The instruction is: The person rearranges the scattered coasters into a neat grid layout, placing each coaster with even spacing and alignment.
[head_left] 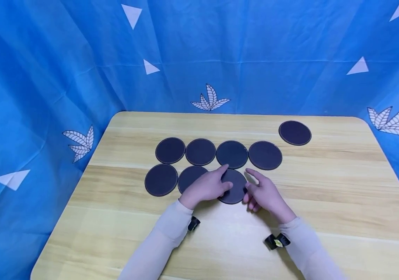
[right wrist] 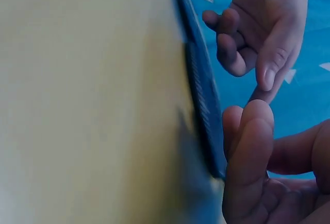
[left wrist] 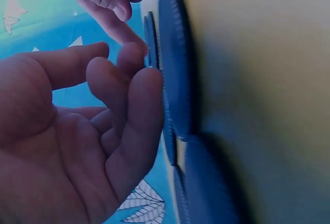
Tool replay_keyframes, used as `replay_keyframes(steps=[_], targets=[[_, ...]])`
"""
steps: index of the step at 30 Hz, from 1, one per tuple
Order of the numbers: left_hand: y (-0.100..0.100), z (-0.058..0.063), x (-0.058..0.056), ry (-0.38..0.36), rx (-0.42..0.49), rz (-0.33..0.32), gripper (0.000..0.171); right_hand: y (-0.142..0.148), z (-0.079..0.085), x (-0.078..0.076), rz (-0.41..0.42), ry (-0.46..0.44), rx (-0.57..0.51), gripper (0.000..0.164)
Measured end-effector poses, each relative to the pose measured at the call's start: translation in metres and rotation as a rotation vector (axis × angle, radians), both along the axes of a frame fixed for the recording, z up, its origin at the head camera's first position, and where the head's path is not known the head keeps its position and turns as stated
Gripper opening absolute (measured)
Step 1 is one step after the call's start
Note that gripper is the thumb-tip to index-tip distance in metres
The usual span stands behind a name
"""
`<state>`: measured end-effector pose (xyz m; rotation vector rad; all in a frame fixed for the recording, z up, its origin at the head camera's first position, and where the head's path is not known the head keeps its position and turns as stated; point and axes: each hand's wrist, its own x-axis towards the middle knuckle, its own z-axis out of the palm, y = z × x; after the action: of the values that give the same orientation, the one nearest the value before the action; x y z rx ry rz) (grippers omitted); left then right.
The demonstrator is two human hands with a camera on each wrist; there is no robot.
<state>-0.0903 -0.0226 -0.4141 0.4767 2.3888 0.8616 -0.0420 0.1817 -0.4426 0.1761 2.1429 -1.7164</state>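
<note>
In the head view, a round dark coaster [head_left: 233, 186] with a stitched rim lies flat on the wooden table, in the near row's right end. My left hand [head_left: 206, 187] reaches over its left side, index finger extended toward the far row and thumb above the coaster. Beside its right edge is my right hand [head_left: 265, 196], fingers loosely bent, with nothing between them. Both wrist views show the coaster [left wrist: 178, 59] edge-on, close to bent fingertips; whether they touch it is hard to tell. The left hand partly covers a neighbouring coaster [head_left: 190, 179].
Beyond the hands, several matching coasters form a row, including a right-end coaster [head_left: 265, 155]. One separate coaster [head_left: 295, 133] lies near the table's back right. A blue patterned cloth [head_left: 255, 50] hangs behind the light wooden table [head_left: 342, 186].
</note>
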Motion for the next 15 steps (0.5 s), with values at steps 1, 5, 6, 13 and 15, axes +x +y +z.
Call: replay_keyframes(steps=[1,5,6,13,15], targets=[[0.003,0.002,-0.004,0.014,0.020,-0.002,0.065,0.004,0.002,-0.003,0.003,0.022,0.011,0.054],[0.020,0.007,-0.020,0.073,0.099,-0.018,0.046,0.021,0.013,-0.015,0.006,0.090,0.054,0.046],[0.025,0.008,-0.025,0.087,0.117,-0.027,0.041,0.025,0.016,-0.019,0.003,0.105,0.065,0.044],[0.064,0.011,-0.065,0.126,0.238,-0.037,0.026,0.066,0.034,-0.052,-0.050,0.175,0.157,0.040],[0.078,0.010,-0.078,0.099,0.266,-0.018,0.025,0.078,0.036,-0.065,-0.071,0.190,0.188,0.040]])
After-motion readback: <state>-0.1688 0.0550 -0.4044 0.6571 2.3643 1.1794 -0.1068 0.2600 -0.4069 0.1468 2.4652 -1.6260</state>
